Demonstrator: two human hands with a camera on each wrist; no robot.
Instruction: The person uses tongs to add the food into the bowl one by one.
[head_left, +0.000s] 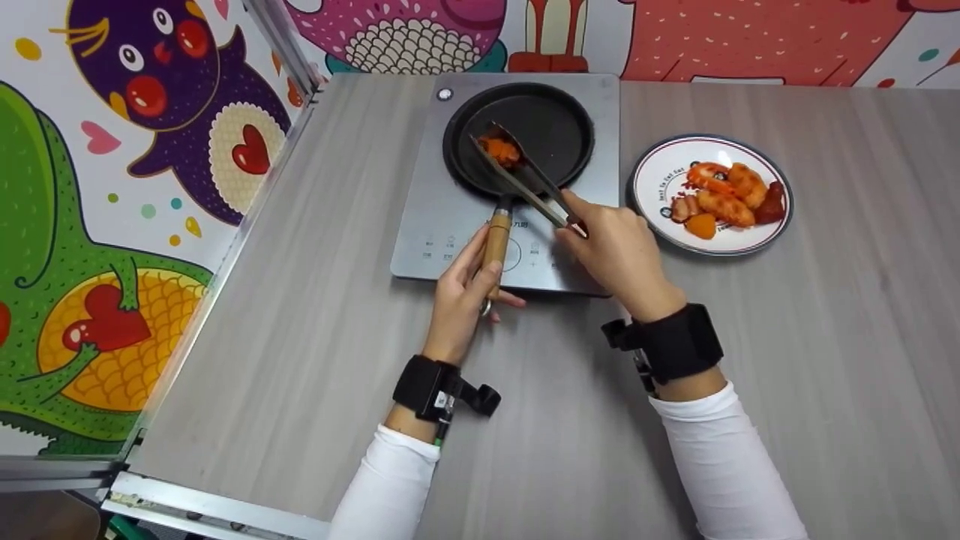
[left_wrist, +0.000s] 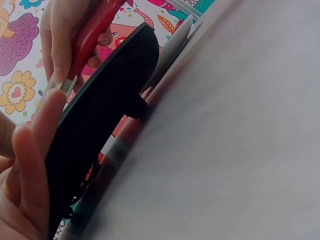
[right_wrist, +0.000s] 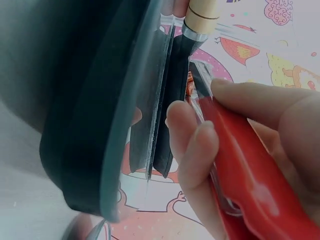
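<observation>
One pan (head_left: 551,127), one plate (head_left: 651,174), one pair of tongs (head_left: 525,178), one induction cooktop (head_left: 435,225), two hands (head_left: 465,289).

Plate (head_left: 651,196) w/ shrimp (head_left: 724,196) on grey table (head_left: 315,315), cartoon wall (head_left: 135,150) behind.

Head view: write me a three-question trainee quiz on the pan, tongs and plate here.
1. True or false: the left hand grips the pan's wooden handle.
2. What do the tongs hold over the frying pan? A) an orange food piece B) a spoon C) nothing
3. Fill in: the plate of food sits to the ____ of the induction cooktop.

Key: 1 true; 2 A, the orange piece; 3 right. The right hand holds the tongs.
</observation>
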